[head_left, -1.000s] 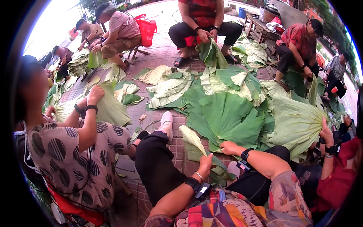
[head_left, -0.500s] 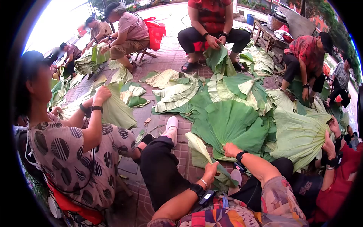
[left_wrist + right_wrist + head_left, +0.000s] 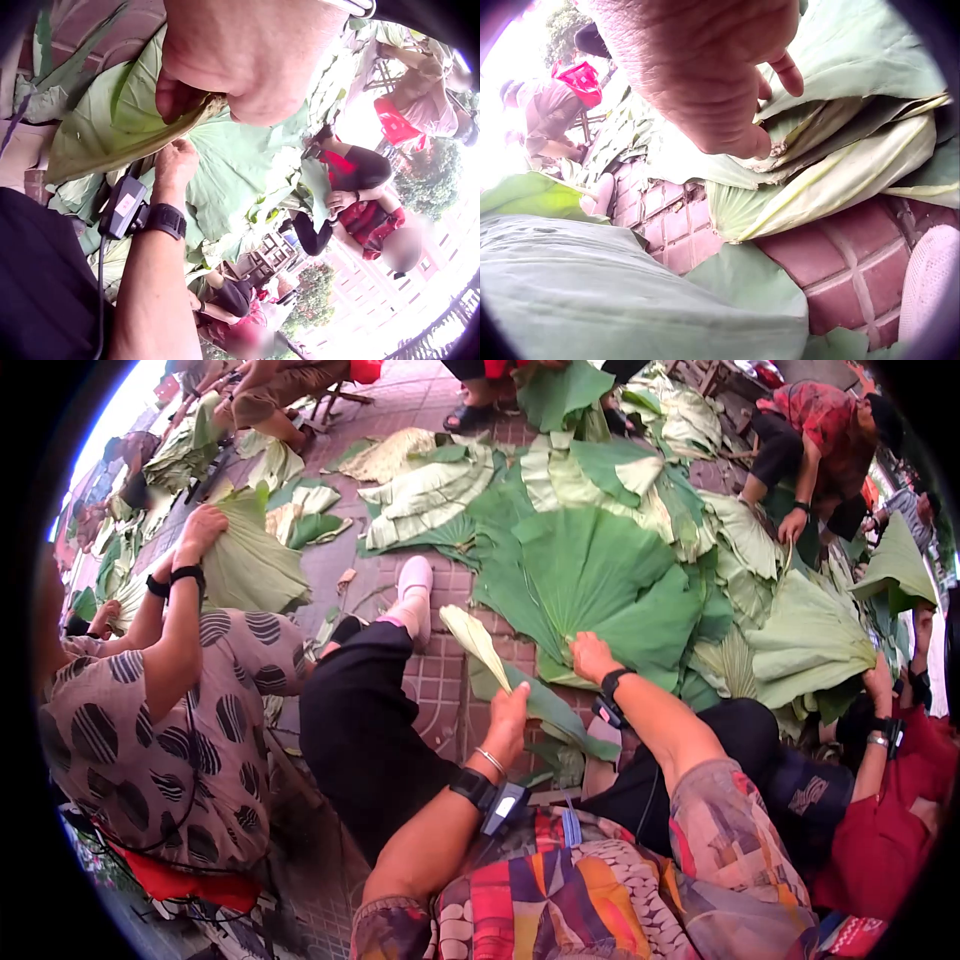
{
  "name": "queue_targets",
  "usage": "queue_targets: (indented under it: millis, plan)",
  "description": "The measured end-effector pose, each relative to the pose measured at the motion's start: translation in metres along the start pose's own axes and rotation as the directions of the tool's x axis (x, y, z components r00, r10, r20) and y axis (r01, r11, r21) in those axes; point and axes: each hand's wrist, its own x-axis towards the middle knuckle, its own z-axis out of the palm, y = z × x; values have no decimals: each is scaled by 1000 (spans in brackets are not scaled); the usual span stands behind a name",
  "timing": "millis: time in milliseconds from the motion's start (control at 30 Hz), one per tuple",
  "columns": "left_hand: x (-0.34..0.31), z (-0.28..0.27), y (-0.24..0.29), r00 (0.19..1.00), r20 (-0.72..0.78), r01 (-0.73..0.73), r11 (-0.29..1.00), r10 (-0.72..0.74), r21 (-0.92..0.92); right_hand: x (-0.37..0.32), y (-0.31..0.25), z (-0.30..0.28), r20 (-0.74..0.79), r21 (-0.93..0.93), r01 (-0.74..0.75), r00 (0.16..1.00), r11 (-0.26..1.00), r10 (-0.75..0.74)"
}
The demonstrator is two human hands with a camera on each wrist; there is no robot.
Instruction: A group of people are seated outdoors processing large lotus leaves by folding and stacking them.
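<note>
In the head view my left hand [image 3: 508, 720] pinches a folded, pale green lotus leaf [image 3: 475, 645] by its narrow end. The left wrist view shows that leaf [image 3: 112, 127] hanging from the curled fingers, its brown edge beneath the thumb. My right hand [image 3: 597, 657] is at the middle of a broad green lotus leaf [image 3: 610, 575] on top of the pile. Seen from the right wrist, the edge of this top leaf [image 3: 855, 64] runs between thumb and fingers, and the thumb tip is at a brown stem end. More folded leaves [image 3: 840, 176] lie beneath.
Stacks of pale leaves [image 3: 430, 500] spread over the red paving [image 3: 450, 695]. On the left sits a person in a dotted shirt [image 3: 150, 730] holding a leaf [image 3: 255, 555]. A person in red at the right holds another leaf [image 3: 805, 650]. My shoe [image 3: 415, 595] stands beside the pile.
The head view has tipped downward, so the pile sits higher in it. Both my hands keep their places on the leaves. At the right, the neighbour's leaf is more gathered.
</note>
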Motion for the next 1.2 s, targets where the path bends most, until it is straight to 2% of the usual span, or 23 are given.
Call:
queue_targets:
  millis: [33, 67, 200, 267, 367, 600, 733, 833, 867, 933, 1000, 1067, 1200]
  plan:
    - [-3, 1, 7, 997, -19, -75, 997, 75, 11, 4, 2, -1, -3, 16, 1, 1000, 1000, -1]
    - [-9, 3, 17, 999, -4, -35, 999, 35, -36, 3, -1, -6, -5, 18, -13, 1000, 1000, 13]
    - [-6, -2, 23, 993, -13, -118, 992, 119, 42, 0, -10, -12, 20, 32, -42, 999, 999, 42]
    - [-8, 0, 28, 994, -28, -109, 994, 109, 29, 1, -16, -15, 33, 49, -92, 995, 995, 91]
    - [-9, -2, 26, 987, -17, -157, 987, 157, 30, 1, -14, -11, -51, 65, -45, 998, 997, 49]
    - [-9, -1, 25, 987, -51, -155, 988, 154, -24, 7, -25, -6, -89, 233, -65, 992, 970, 88]
    - [-11, 7, 17, 985, -46, -163, 986, 163, 25, 1, -26, -3, -132, 221, -41, 989, 974, 71]
    - [-14, 10, 12, 994, -27, -102, 994, 102, 26, -8, -21, -8, -229, 120, -3, 973, 993, 31]
    - [-11, 8, 8, 989, -17, -147, 988, 148, 53, -12, -19, -15, -106, 146, -59, 992, 987, 75]
    - [-16, 12, 13, 994, -25, -108, 994, 108, 7, -19, -15, -15, -68, 46, -85, 994, 995, 88]
    - [-15, 11, 14, 994, -15, -113, 994, 113, -3, -17, -15, -19, 71, 64, -187, 981, 980, 182]
    - [-14, 10, 12, 993, -17, -113, 994, 113, -13, -14, -16, -22, 113, 11, -182, 977, 983, 179]
    - [-24, 14, 20, 994, -26, -110, 994, 109, -21, -8, -6, -2, -74, 90, -171, 981, 981, 178]
